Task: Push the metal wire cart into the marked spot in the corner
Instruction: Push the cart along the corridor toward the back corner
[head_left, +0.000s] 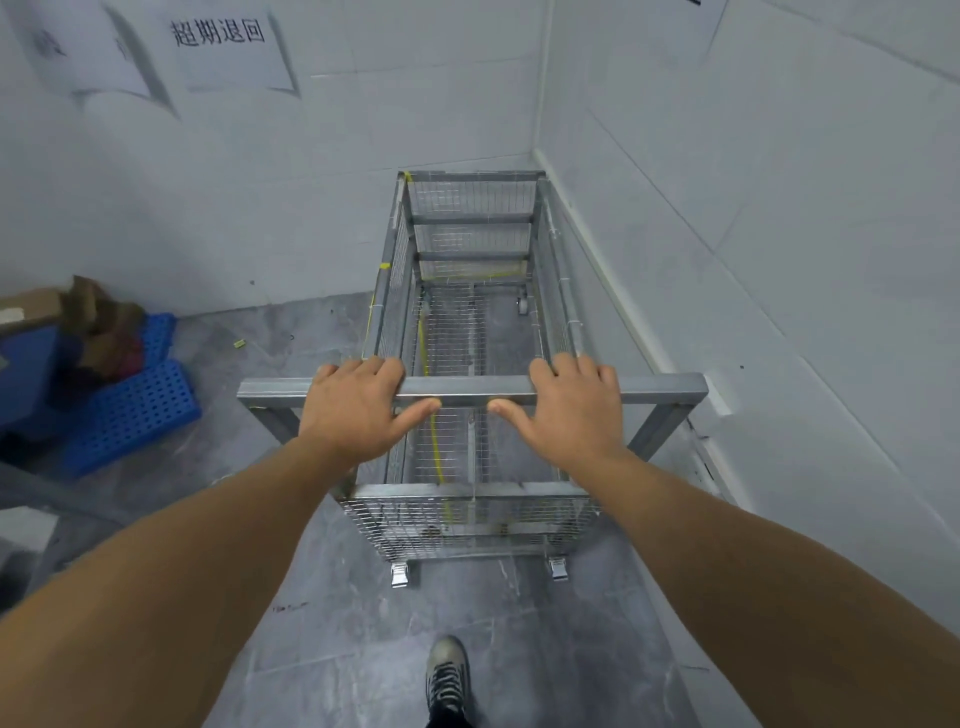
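Note:
The metal wire cart (470, 218) is a tall grey mesh cage on small castors, standing lengthwise in the corner with its far end against the back wall and its right side along the right wall. Its grey handle bar (467, 388) crosses the near end. My left hand (358, 405) grips the bar left of centre, fingers over the top and thumb underneath. My right hand (569, 408) grips it right of centre the same way. Yellow floor tape (436, 457) shows through the mesh under the cart's left side.
Blue perforated plastic crates (137, 410) with cardboard scraps (98, 322) lie on the floor at the left. Paper signs (223, 47) hang on the back wall. A white baseboard (639, 332) runs along the right wall. My shoe (448, 675) is on the grey floor behind the cart.

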